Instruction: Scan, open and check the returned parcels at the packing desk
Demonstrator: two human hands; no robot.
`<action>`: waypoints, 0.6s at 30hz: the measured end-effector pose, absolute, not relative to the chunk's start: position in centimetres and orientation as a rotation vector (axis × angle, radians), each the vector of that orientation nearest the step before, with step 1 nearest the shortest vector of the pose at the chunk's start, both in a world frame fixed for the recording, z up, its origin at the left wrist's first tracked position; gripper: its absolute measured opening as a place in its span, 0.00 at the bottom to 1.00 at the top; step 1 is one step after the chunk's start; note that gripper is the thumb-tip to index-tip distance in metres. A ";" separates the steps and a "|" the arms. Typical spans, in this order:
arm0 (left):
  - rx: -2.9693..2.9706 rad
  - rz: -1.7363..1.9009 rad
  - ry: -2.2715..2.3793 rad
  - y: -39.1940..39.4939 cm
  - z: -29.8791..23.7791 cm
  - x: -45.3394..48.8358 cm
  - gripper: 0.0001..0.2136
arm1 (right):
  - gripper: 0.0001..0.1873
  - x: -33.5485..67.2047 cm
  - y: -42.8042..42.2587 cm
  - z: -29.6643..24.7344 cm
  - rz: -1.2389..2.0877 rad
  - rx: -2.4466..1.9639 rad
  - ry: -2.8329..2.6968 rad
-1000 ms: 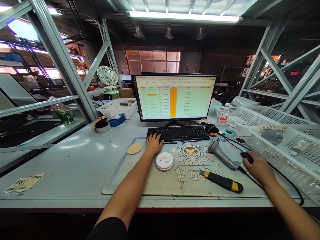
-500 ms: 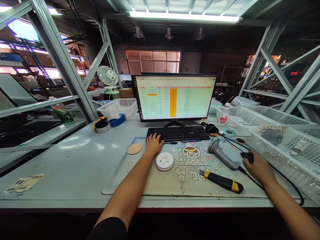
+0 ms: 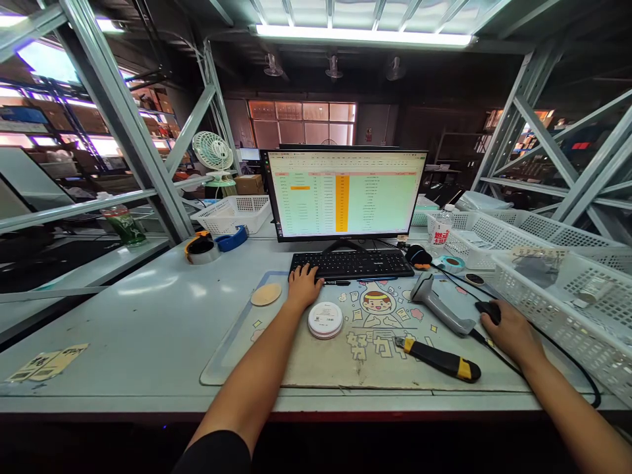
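Note:
My left hand [image 3: 303, 284] rests on the left end of a black keyboard [image 3: 351, 262], fingers spread flat over the keys. My right hand [image 3: 511, 332] covers a black mouse [image 3: 488, 309] at the right of the printed desk mat [image 3: 375, 349], fingers curled over it. A monitor [image 3: 346, 192] behind the keyboard shows a green spreadsheet with an orange column. Between my hands lie a round white tin [image 3: 325, 319], a grey barcode scanner [image 3: 438, 303] and a black and yellow utility knife [image 3: 437, 357].
A round cork coaster [image 3: 265, 293] lies left of the keyboard. Tape rolls [image 3: 202, 248] sit at the back left beside a white basket [image 3: 232, 212] and a small fan [image 3: 212, 153]. White mesh baskets [image 3: 553, 276] line the right side. Metal shelving frames both sides.

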State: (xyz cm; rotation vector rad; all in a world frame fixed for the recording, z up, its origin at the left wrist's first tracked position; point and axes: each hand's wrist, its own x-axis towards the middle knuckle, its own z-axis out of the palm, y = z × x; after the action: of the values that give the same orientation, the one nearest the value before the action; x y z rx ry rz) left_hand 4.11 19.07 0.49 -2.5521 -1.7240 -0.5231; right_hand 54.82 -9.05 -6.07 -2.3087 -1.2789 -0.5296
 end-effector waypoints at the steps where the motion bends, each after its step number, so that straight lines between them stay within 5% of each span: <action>1: -2.552 -0.521 -1.724 19.1 0.5 4.1 0.27 | 0.28 54.9 -9.0 -6.2 -0.536 -2.300 -1.283; 18: -2.546 -0.528 -1.717 19.4 0.1 4.1 0.27 | 0.29 55.6 -9.0 -6.9 -0.583 -2.244 -1.345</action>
State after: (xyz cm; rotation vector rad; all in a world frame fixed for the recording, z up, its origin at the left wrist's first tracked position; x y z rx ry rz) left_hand 4.11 19.40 0.10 -2.5458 -1.7169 -0.5281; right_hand 55.63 -8.96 -6.92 -2.2444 -1.3453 -0.5834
